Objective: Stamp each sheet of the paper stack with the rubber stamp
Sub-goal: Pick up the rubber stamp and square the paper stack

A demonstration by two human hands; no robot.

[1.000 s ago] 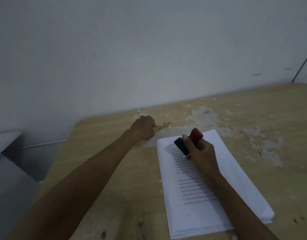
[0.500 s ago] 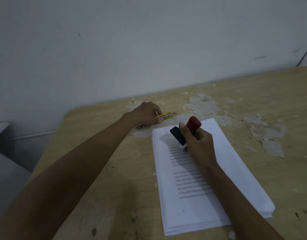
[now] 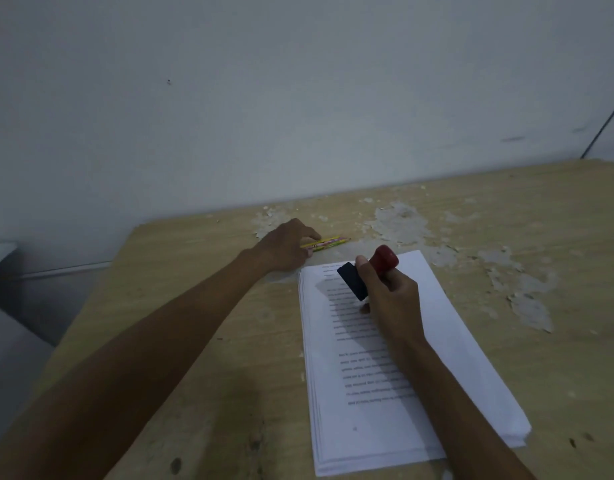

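On the left, a grey ledge [image 3: 0, 252] is sticking out by the wall [image 3: 298, 98]. The wooden table [image 3: 194, 341] is filling most of the view, and its top is peeling in pale patches [image 3: 402, 223] near the wall.

The left hand [image 3: 284, 247] is reaching out far across the table. It is lying knuckles up, with the fingers curled down over the near ends of some thin coloured sticks [image 3: 328, 242]. The sticks are yellow, pink and green, and they are lying flat on the table, pointing to the right. The hand is touching them, but the curled fingers are hiding whether it is really pinching them, so I cannot tell if it is gripping.

Just to the right, the paper stack [image 3: 471, 358] is lying flat on the table, with its top corner near the left hand. The top sheet is showing rows of small dark print, but the letters are too blurry to read. No stamp mark can be made out.

The right hand [image 3: 390, 296] is hanging over the top part of the stack. It is closed tight around the rubber stamp [image 3: 385, 259]. The red knob is poking up past the fingers, and the dark flat base is tilting to the left, up off the paper. A shadow is falling on the print under it.
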